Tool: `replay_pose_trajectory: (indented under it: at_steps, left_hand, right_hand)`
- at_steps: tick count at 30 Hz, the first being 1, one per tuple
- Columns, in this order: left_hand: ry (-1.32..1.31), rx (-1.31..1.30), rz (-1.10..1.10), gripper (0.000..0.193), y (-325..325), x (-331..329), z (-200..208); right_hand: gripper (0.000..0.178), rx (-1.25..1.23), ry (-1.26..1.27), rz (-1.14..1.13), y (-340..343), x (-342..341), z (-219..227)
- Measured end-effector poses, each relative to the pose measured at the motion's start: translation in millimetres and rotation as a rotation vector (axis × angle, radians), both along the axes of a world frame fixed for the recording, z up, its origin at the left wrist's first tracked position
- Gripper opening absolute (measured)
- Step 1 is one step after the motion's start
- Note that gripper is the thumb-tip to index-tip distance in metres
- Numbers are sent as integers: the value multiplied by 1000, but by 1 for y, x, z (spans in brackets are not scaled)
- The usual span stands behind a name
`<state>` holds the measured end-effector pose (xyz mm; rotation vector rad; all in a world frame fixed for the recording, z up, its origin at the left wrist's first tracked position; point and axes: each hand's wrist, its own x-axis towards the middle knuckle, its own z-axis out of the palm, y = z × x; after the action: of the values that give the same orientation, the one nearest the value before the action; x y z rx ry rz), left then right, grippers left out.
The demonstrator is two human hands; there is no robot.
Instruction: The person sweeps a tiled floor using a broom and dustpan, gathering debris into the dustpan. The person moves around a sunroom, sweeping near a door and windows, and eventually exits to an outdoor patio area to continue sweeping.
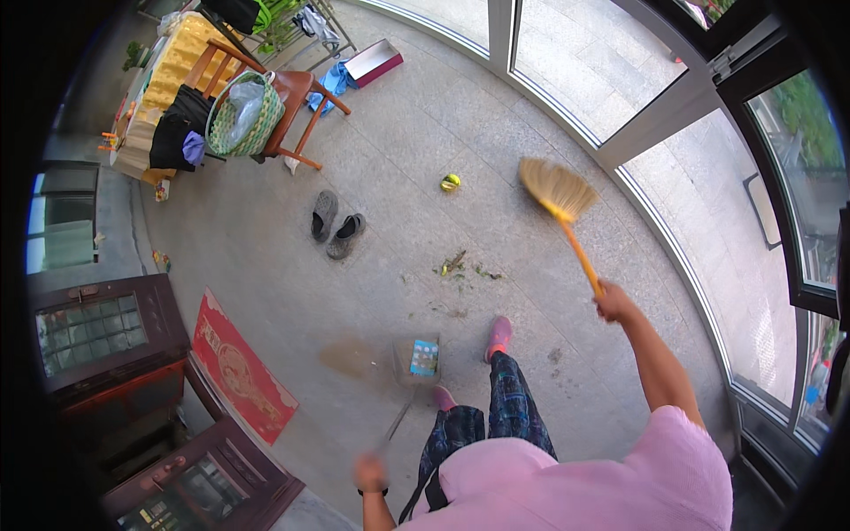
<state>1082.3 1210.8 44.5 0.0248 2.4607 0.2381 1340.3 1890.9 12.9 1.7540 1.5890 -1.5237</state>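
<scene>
My right hand [613, 303] is closed round the orange handle of a straw broom [560, 188], held out to the right with its bristles fanned toward the glass doors. Low at the left, my left hand [371, 473], blurred, grips the thin handle of a dustpan [416, 358]. A blue label sticks to the pan, which is beside my feet. Ahead of my feet lies a small scatter of leafy debris [456, 264] on the grey tiles. Farther off rests a yellow-green ball-like thing [451, 182].
Grey clogs [336, 226] lie left of the debris. A wooden chair [297, 106] with a woven basket [245, 115] stands at the far left, near an open box [374, 64]. A red mat [241, 365] lies by the dark doors [102, 329]. Glass doors [593, 66] line the right.
</scene>
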Motion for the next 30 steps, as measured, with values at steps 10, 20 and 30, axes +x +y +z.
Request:
replay_pose_trajectory:
  at_steps: [10,20,30]
  left_hand:
    - [-104,-103,-121,29,27,-41,12]
    - [243,253,-186,16,-91,-43,-12]
    - [228,162,-65,19,-183,-16,28]
  right_hand:
    - [55,-80,108,-323,-166,67,168]
    - [59,-169,48,-104,-295,-70,-54]
    - [61,-438,216,-48,-467,-97,67]
